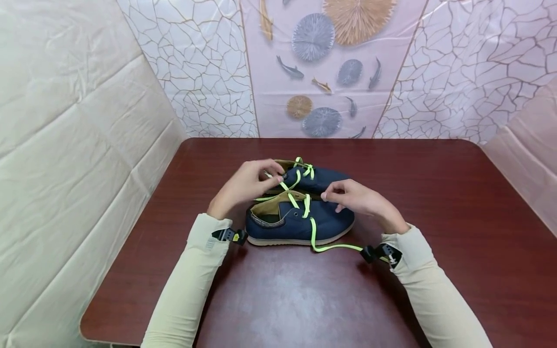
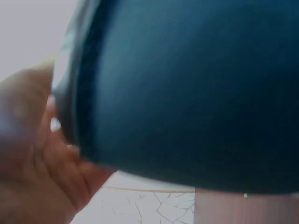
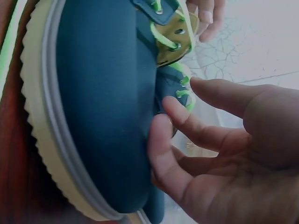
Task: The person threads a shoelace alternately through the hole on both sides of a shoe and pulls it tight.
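Note:
Two dark blue lace-up shoes lie side by side on the table, toes to the right. Over the near shoe (image 1: 332,220), my left hand (image 1: 250,181) pinches a neon yellow-green shoelace (image 1: 284,186) between thumb and fingers. That lace threads through some of the eyelets, and its other end (image 1: 335,246) trails over the shoe's side toward my right wrist. My right hand (image 1: 359,197) hovers at the toe with fingers loosely bent, thumb apart, holding nothing; in the right wrist view its fingertips (image 3: 161,135) are right at the upper. The left wrist view is mostly filled by the shoe's heel (image 2: 187,93).
The far shoe (image 1: 324,179), also with yellow-green laces, stands just behind the near one. Both are on a dark red-brown table (image 1: 435,193) with rounded corners. Patterned sheeting (image 1: 217,72) hangs behind it, and pale quilted fabric (image 1: 78,145) covers the left side.

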A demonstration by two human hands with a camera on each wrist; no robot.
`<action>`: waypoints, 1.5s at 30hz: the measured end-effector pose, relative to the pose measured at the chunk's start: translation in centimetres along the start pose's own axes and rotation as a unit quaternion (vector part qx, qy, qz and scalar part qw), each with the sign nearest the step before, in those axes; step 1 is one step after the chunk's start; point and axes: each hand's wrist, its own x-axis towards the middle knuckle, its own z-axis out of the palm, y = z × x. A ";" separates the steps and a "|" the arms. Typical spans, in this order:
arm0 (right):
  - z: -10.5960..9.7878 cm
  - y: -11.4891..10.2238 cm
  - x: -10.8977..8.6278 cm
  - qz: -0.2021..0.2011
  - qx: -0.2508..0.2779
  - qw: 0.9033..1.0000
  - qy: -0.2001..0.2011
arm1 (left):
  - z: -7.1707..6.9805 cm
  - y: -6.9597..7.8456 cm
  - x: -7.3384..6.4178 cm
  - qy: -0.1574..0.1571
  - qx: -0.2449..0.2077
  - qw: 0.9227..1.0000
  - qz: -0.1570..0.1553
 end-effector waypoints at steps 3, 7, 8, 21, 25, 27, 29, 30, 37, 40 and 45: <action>-0.2 -0.3 -0.4 -0.003 -0.015 1.000 0.013 | 0.8 0.5 0.3 -0.055 0.034 0.997 0.044; 0.3 -0.2 -1.5 0.005 -0.029 0.998 0.060 | 2.2 0.8 0.4 -0.111 0.070 0.990 0.051; 0.5 0.0 -1.8 0.002 -0.031 0.997 0.077 | 2.5 0.8 0.4 -0.119 0.074 0.989 0.047; 4.8 2.1 -6.1 -0.203 -0.111 0.963 0.139 | 3.9 -0.3 -1.2 -0.077 0.012 0.997 -0.008; 5.6 2.8 -6.3 -0.277 -0.110 0.947 0.121 | 4.1 -0.6 -1.4 -0.080 -0.007 0.997 -0.023; 5.6 3.0 -6.3 -0.298 -0.115 0.942 0.106 | 4.1 -0.6 -1.5 -0.077 -0.005 0.997 -0.027; 5.6 3.1 -6.4 -0.309 -0.126 0.938 0.096 | 4.1 -0.5 -1.6 -0.075 0.000 0.997 -0.030; 5.6 3.1 -6.4 -0.313 -0.133 0.936 0.093 | 4.1 -0.5 -1.6 -0.074 0.000 0.997 -0.031; 6.1 2.3 -6.1 -0.362 -0.294 0.877 0.116 | 4.0 -0.5 -1.6 -0.072 -0.006 0.997 -0.036; 6.4 1.7 -5.5 -0.377 -0.373 0.838 0.129 | 4.0 -0.7 -1.4 -0.072 -0.008 0.997 -0.040; 6.4 1.4 -4.4 -0.406 -0.421 0.798 0.143 | 4.1 -1.1 -1.4 -0.072 -0.017 0.996 -0.049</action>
